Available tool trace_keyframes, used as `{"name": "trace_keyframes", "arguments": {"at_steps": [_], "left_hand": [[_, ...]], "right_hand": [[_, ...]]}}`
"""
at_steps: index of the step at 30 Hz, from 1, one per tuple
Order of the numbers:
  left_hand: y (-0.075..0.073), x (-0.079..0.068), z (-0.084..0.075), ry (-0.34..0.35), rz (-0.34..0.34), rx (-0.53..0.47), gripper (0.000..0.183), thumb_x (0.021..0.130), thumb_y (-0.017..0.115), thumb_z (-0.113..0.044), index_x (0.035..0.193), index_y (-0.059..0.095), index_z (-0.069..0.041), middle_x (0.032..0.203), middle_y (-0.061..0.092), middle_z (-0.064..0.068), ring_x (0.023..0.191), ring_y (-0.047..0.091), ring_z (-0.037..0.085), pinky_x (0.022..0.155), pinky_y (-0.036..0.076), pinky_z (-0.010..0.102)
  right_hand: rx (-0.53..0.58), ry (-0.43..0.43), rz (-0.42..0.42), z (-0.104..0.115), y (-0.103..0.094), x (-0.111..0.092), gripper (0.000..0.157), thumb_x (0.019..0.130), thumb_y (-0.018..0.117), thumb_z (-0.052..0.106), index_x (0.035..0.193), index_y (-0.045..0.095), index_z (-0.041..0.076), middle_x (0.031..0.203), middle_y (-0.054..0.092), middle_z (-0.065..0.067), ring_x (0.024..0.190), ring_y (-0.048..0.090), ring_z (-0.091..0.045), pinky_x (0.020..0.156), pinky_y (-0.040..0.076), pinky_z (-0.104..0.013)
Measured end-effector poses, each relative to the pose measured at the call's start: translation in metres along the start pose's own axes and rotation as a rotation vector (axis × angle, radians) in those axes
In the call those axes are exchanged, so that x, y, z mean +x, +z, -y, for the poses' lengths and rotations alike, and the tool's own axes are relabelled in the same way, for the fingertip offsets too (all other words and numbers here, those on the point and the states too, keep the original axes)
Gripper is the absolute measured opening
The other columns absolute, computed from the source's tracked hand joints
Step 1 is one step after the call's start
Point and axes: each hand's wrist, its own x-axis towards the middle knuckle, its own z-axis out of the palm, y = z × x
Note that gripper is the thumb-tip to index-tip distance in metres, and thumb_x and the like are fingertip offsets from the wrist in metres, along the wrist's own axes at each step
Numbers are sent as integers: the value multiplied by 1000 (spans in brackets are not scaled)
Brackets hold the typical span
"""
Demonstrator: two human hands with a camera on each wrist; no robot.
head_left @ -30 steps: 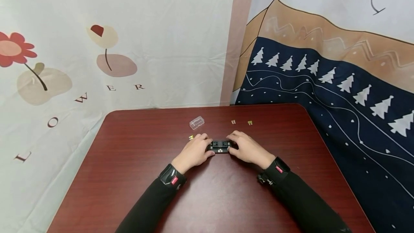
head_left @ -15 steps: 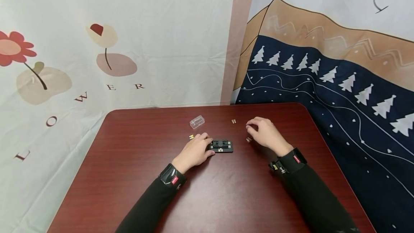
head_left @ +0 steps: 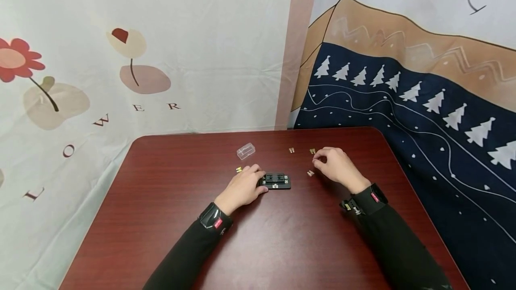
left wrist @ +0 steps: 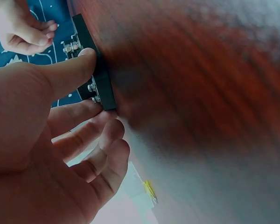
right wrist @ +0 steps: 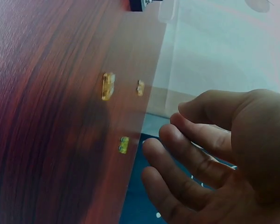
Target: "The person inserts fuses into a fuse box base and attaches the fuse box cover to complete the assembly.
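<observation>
A black fuse holder block (head_left: 278, 181) with metal terminals lies on the table. My left hand (head_left: 241, 188) grips its left end, thumb on the near side and fingers behind. To the right, my right hand (head_left: 338, 168) hovers over the table with bent, relaxed fingers and nothing between thumb and fingertips. Just left of that hand lie an amber blade fuse (head_left: 310, 173) and, farther back, a yellow-green blade fuse (right wrist: 123, 145). Another pale amber fuse (head_left: 291, 150) sits behind the block. A yellow fuse (head_left: 238, 169) lies beside the left fingers.
A small clear plastic box (head_left: 245, 151) stands toward the back of the reddish-brown table (head_left: 181, 169). Printed cloths (head_left: 225, 57) hang behind the table's far edge and along its right side.
My right hand has let go of the block and moved right. An amber fuse now lies on the table where none lay a second ago. The left hand has kept its hold.
</observation>
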Motion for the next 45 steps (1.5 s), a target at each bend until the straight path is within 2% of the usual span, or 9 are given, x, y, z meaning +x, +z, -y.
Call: {"name": "trace_keyframes", "arguments": {"at_steps": [6, 10, 17, 23, 31, 38, 45], "left_hand": [[-1, 0, 1, -3, 1, -6, 54, 96, 74, -41, 139, 69, -8, 132, 64, 4, 118, 59, 26, 96, 56, 45], [0, 0, 2, -2, -1, -6, 54, 96, 74, -41, 139, 69, -9, 132, 64, 4, 118, 59, 26, 96, 56, 45], [1, 0, 2, 0, -1, -8, 55, 96, 74, -42, 139, 69, -9, 133, 64, 4, 117, 59, 26, 95, 56, 45], [0, 0, 2, 6, -2, -6, 55, 96, 74, -42, 140, 68, -8, 133, 63, 4, 117, 59, 26, 96, 56, 44], [0, 0, 0, 9, -14, -16, 53, 96, 75, -40, 138, 69, -8, 131, 64, 4, 117, 60, 26, 95, 56, 46], [0, -1, 1, 4, -15, -12, 53, 96, 74, -40, 139, 69, -9, 130, 64, 4, 117, 60, 26, 95, 56, 45], [0, -1, 1, 16, -23, -12, 53, 96, 75, -40, 138, 69, -8, 129, 65, 4, 116, 61, 27, 96, 56, 45]], "right_hand": [[-11, 44, 0, -7, -1, 4, 14, 97, 72, 20, 101, 80, 9, 101, 75, -12, 83, 63, -28, 78, 52, -48], [-26, 55, 50, -9, 1, 5, 11, 96, 72, 17, 100, 79, 9, 102, 75, -11, 88, 64, -30, 83, 54, -51], [16, -39, 170, -10, 8, 1, 12, 93, 72, 10, 101, 81, 9, 98, 73, -5, 86, 62, -24, 82, 54, -45], [41, -67, 238, -15, 12, -3, 13, 92, 74, 8, 103, 81, 11, 97, 71, 0, 86, 64, -18, 81, 57, -42], [31, -114, 230, -19, 16, -5, 12, 90, 78, 9, 101, 81, 14, 93, 69, 3, 85, 64, -17, 80, 57, -42], [3, -127, 236, -18, 17, -4, 13, 91, 79, 12, 102, 82, 17, 100, 72, 3, 93, 65, -20, 89, 56, -48], [-27, -126, 226, -19, 20, -4, 10, 91, 79, 13, 101, 81, 17, 100, 71, 3, 88, 63, -18, 85, 55, -46]]}}
